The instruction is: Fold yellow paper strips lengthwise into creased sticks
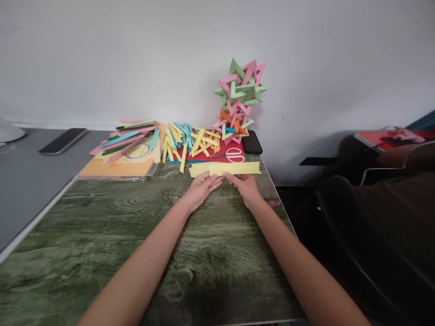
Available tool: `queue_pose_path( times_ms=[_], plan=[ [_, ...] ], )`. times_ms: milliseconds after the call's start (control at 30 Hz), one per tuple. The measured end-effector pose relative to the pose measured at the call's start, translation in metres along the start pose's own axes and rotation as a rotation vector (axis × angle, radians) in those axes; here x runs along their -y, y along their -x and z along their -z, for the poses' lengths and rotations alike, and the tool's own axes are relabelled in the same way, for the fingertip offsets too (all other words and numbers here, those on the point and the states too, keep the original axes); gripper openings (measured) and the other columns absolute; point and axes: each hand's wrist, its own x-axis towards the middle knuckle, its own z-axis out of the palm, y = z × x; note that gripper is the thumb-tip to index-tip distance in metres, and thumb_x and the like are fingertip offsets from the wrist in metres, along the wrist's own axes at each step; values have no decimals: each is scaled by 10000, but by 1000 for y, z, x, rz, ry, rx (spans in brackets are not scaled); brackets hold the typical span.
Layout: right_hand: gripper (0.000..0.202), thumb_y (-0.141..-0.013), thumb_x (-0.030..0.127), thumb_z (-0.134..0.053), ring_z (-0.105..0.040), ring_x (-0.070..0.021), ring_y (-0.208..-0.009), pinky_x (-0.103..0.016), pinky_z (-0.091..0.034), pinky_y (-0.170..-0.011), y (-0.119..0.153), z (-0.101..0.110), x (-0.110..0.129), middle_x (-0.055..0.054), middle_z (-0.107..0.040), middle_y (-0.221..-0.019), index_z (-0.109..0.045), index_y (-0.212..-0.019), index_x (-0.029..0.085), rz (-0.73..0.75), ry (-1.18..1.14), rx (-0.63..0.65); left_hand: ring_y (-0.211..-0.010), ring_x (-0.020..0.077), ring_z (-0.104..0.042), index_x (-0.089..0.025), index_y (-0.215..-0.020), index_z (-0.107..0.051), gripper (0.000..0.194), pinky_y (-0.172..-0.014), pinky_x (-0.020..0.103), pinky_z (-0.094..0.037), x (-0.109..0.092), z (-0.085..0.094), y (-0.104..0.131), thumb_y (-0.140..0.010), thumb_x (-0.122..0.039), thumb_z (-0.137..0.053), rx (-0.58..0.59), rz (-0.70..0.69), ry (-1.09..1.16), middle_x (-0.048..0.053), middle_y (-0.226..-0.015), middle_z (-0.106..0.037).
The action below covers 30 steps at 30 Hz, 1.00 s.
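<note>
A yellow paper strip (234,168) stretches sideways between my two hands, just above the table. My left hand (203,186) pinches its lower edge left of the middle. Close by, my right hand (245,184) grips the same edge with the thumb on top. Both hands are closed on the paper, and the fingers behind it are partly hidden. Just beyond the strip lie white-handled scissors (234,155) on red paper (217,156). Folded yellow and blue paper pieces (193,139) are heaped behind the left hand.
Paper star models (242,88) stand stacked against the wall beside a black phone (252,142). Coloured strips (131,136) and orange paper in a plastic sleeve (117,168) lie at the back left. Another phone (64,141) rests on the grey table. A black chair (343,203) is at right.
</note>
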Motion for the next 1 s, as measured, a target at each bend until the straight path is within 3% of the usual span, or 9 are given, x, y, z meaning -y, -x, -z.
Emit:
queue_pose_path(
  times_ms=[233,500,833,1000],
  plan=[
    [229,-565,351,-690,-495,-92,-460,-220,-340,-428,-2,0,-2,-15,-609,-572,-606,-621,147,-29,-11,-27,-1033,188,-540,-176,-945,-623,222,-964,351,-341,2,-1,0,-727,-211,-601,-39,-21,-19,54,-1054,-627],
    [260,-510,338,-726,-507,-98,-448,-221,-350,-418,0,-3,3,-18,-616,-557,-596,-609,136,-38,-40,-40,-940,204,-591,-150,-973,-618,303,-903,368,-400,4,-6,1,-696,-274,-628,-132,-30,-160,90,-987,-651],
    [266,-640,391,-634,-472,-69,-413,-205,-315,-422,-4,3,-6,-11,-593,-483,-627,-562,137,-35,5,7,-958,194,-586,-145,-989,-608,300,-890,332,-409,5,-7,1,-726,-290,-597,-156,-79,-150,99,-1015,-640],
    [234,-576,355,-692,-576,-111,-579,-198,-375,-461,-9,5,-7,-22,-656,-669,-625,-685,160,-41,-113,-32,-992,208,-567,-154,-993,-605,294,-886,330,-411,3,-6,1,-731,-286,-593,-163,-95,-139,106,-1105,-594]
  ],
)
